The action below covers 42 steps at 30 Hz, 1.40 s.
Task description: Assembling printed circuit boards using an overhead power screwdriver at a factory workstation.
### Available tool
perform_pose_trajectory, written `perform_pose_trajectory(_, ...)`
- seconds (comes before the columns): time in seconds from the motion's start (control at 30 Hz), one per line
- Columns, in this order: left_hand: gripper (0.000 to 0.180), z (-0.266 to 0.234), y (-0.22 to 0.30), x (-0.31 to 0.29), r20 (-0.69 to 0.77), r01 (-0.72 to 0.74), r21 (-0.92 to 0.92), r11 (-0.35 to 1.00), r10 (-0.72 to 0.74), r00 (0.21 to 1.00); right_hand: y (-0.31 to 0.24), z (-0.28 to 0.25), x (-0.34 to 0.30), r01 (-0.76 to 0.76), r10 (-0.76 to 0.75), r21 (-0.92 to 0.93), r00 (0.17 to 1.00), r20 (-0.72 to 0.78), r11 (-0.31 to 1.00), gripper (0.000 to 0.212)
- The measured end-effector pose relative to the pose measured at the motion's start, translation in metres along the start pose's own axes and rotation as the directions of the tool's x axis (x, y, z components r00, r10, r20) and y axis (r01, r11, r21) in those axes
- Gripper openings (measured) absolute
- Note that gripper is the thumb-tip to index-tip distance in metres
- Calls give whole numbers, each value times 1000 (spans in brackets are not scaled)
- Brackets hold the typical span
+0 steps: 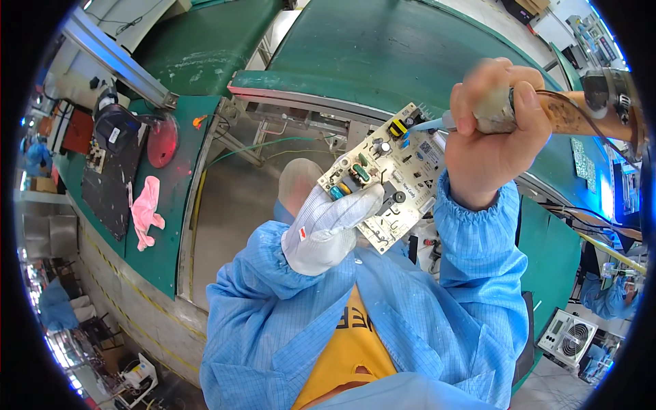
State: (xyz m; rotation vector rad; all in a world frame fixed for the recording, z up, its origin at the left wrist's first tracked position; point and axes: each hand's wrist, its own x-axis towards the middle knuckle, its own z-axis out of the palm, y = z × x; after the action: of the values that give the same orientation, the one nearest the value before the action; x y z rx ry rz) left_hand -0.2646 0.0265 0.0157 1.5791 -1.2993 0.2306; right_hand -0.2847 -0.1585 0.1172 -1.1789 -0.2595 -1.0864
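Observation:
My left hand [331, 225], in a white glove, grips a pale circuit board [415, 169] by its near left side, thumb across its face. The board is tilted in front of my chest and carries a yellow transformer, green and blue parts, capacitors and a round black part. My bare right hand [495, 130] is wrapped round a tool with a pale blue nozzle [432, 125]. The nozzle points left, its tip at the board's far edge beside the yellow transformer; I cannot tell whether it touches. Behind the fist runs a stained tan section [566, 113] with a dark cable.
Green conveyor belts [383, 41] run across the far side. On the left green bench [167, 253] lie a pink cloth [146, 212], a red dish [162, 141] and a black device [117, 128]. A white box with a fan [568, 337] stands at the lower right.

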Motion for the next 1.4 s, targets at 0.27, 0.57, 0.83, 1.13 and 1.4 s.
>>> perform_pose_trajectory(0.27,49,3,-3,-5,0,-5,18,1000,5,1000,1,-2,-1,9,-10,-64,1000,-10,998,28)
perform_pose_trajectory(0.57,50,4,-8,-13,-15,-7,49,999,7,1000,1,-7,3,3,-6,-62,999,-54,998,37)
perform_pose_trajectory(0.83,54,2,-2,-20,-6,123,-59,991,-123,992,1,-9,3,19,-23,-105,999,-42,994,29)
perform_pose_trajectory(1.13,56,17,-22,-43,99,276,-146,950,-264,960,1,-8,1,5,-7,-78,1000,-25,997,24)
perform_pose_trajectory(1.4,54,13,-8,-33,33,361,-311,879,-370,929,5,-10,0,29,-32,-85,999,-28,996,26)
